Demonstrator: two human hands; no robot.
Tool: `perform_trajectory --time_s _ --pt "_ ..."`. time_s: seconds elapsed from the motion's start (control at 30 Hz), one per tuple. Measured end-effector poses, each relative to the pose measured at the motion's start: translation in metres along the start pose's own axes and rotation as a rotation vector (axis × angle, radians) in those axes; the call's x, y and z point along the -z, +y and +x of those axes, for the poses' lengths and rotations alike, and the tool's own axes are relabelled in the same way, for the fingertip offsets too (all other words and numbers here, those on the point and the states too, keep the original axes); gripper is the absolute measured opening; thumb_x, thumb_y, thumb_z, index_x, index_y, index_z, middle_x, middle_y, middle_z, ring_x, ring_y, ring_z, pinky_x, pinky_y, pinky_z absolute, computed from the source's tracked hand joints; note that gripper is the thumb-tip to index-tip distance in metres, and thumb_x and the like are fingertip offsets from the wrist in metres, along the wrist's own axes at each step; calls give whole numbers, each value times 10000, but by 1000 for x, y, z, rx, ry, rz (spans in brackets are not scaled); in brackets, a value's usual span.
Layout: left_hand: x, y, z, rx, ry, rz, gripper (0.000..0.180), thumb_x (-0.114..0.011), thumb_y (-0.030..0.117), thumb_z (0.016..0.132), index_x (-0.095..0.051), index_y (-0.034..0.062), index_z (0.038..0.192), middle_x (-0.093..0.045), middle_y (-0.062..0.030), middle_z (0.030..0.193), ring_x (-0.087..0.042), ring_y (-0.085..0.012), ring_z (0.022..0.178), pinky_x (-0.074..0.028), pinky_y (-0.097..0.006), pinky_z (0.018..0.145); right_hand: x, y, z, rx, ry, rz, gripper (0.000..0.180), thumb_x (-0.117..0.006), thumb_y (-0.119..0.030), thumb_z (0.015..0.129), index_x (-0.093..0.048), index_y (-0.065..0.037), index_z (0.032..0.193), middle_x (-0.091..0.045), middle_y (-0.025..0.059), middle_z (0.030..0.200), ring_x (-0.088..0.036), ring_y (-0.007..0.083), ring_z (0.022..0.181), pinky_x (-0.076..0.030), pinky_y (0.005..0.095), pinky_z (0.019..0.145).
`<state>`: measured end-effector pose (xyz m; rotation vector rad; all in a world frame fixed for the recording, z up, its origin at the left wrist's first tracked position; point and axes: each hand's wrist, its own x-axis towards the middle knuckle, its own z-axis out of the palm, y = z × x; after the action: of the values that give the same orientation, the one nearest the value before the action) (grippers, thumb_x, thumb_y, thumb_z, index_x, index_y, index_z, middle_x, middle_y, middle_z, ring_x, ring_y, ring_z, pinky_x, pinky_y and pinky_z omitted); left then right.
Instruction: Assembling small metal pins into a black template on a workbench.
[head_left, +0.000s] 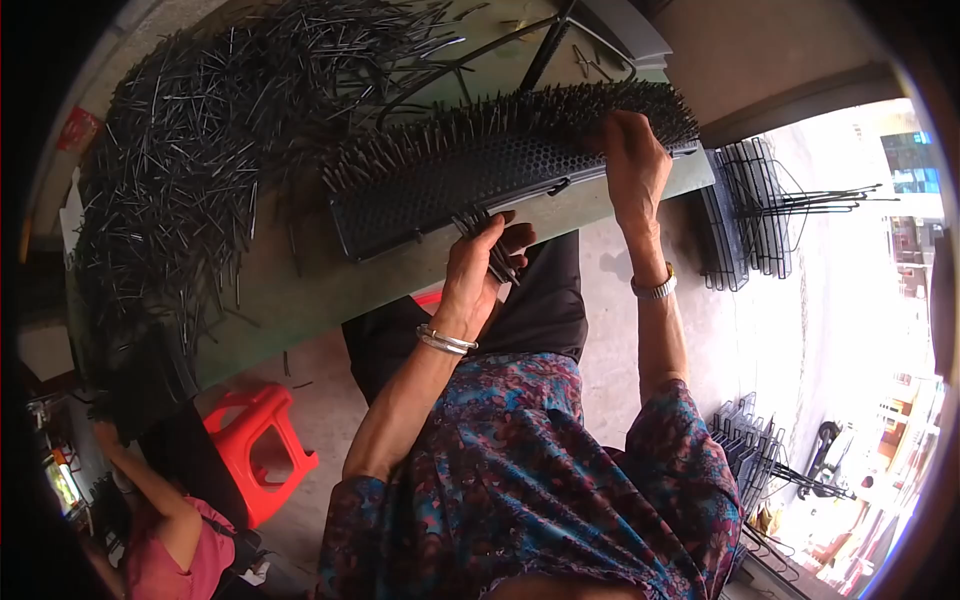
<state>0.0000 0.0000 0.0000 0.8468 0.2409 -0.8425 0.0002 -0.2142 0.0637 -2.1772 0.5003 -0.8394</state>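
Note:
A long black perforated panel (440,185) bristling with thin black pins lies tilted on the green table (300,290). My left hand (480,265) is closed around a small bunch of black pins (488,240) just below the panel's near edge. My right hand (632,160) rests on the panel's right end, fingers pressed among the upright pins. Each wrist carries a silver bracelet. A large heap of loose black pins (200,130) covers the table to the left of the panel.
Stacks of black wire racks (745,215) stand at the right beyond the table, more racks (750,440) lower right. A red plastic stool (262,440) stands on the floor at lower left, beside another person in a pink top (170,550).

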Motion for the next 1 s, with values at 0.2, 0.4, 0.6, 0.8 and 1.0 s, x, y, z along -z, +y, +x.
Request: perform_trajectory --time_s 0.2,0.4,0.6,0.8,1.0 --pt "4 0 6 70 -131 -249 350 -555 304 975 -547 9 1164 -665 -197 999 -668 -293 943 -561 -468 823 -17 8 5 134 65 -64 130 -594 -117 931 -642 -11 988 -698 94 781 -703 145 736 -518 266 646" --pt "5 2 3 171 -167 -278 373 -501 350 996 -501 41 1204 -660 -212 992 -669 -323 916 -563 -489 827 -17 10 3 179 43 -117 126 -582 -113 935 -640 -11 981 -705 96 800 -709 167 750 -518 271 649" --pt "7 -4 4 100 -82 -267 285 -547 290 981 -564 35 1107 -667 -187 972 -676 -296 908 -553 -485 855 -12 6 3 171 2 -149 129 -576 -105 939 -638 -6 994 -699 106 814 -711 172 757 -516 270 647" --pt "3 3 -5 113 -29 -189 290 -593 298 958 -606 42 1093 -658 -115 872 -640 -184 731 -564 -355 710 -9 2 7 172 -90 -121 125 -570 -80 940 -631 8 1004 -679 129 842 -717 182 768 -513 273 628" --pt "5 -2 -2 37 -45 -154 319 -584 305 965 -608 34 1133 -639 -105 852 -551 -115 672 -452 -267 567 -13 14 7 293 -133 -183 100 -603 -72 905 -647 -32 985 -654 119 835 -686 225 752 -507 303 636"
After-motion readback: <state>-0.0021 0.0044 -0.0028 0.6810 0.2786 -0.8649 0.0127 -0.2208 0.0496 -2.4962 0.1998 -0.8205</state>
